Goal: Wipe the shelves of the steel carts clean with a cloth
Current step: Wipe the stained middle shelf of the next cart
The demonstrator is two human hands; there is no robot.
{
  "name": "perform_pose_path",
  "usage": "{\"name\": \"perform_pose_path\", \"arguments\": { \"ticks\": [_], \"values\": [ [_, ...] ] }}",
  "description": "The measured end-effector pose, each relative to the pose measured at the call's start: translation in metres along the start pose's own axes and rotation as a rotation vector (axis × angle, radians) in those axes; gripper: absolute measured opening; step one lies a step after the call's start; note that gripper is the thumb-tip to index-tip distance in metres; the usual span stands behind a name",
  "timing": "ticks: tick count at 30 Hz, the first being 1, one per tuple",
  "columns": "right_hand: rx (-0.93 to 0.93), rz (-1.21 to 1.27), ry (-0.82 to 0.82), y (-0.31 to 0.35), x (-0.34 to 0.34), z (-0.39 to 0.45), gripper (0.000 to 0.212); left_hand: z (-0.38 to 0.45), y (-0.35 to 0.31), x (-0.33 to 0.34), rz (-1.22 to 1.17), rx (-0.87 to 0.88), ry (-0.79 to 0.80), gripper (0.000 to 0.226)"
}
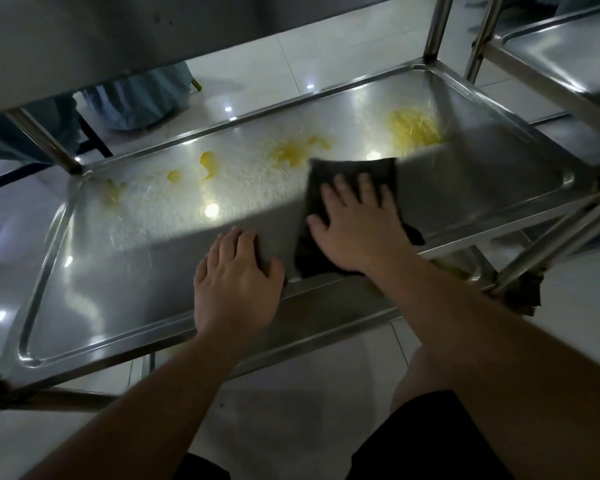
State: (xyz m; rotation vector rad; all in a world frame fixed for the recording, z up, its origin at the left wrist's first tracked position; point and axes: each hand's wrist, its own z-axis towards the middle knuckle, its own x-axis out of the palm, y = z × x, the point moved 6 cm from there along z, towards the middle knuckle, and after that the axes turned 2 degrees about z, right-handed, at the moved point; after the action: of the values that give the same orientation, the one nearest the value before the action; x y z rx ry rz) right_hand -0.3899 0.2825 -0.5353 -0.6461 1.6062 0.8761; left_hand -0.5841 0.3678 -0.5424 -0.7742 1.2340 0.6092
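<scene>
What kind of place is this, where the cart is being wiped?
Probably a commercial kitchen or canteen service area. A steel cart shelf carries yellow food smears, a second steel cart stands beside it, and the floor is glossy white tile.

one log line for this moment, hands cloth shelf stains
right hand: flat on dark cloth | left hand: resting on shelf near front rim | yellow stains: along far side, unwiped

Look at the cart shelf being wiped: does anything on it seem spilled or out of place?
Yes. Yellow spills dot the far half of the shelf, from a small patch at the left to a big one at the right. The right hand presses the cloth just short of them; the left hand rests on bare steel.
</scene>
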Motion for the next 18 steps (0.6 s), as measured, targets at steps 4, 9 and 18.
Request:
{"name": "perform_pose_path", "arguments": {
  "ticks": [4, 9, 18],
  "values": [
    [-0.406, -0.041, 0.071, -0.013, -0.004, -0.01, 0.077, -0.003, 0.001, -0.001, -0.001, 0.012, 0.014, 0.063],
    [-0.343, -0.119, 0.028, -0.137, -0.037, -0.004, 0.08, -0.002, 0.001, -0.002, 0.003, 0.017, 0.01, 0.063],
    [0.592, -0.023, -0.115, -0.242, -0.049, 0.045, 0.079, -0.002, -0.001, -0.001, 0.01, 0.003, 0.012, 0.065]
  ]
}}
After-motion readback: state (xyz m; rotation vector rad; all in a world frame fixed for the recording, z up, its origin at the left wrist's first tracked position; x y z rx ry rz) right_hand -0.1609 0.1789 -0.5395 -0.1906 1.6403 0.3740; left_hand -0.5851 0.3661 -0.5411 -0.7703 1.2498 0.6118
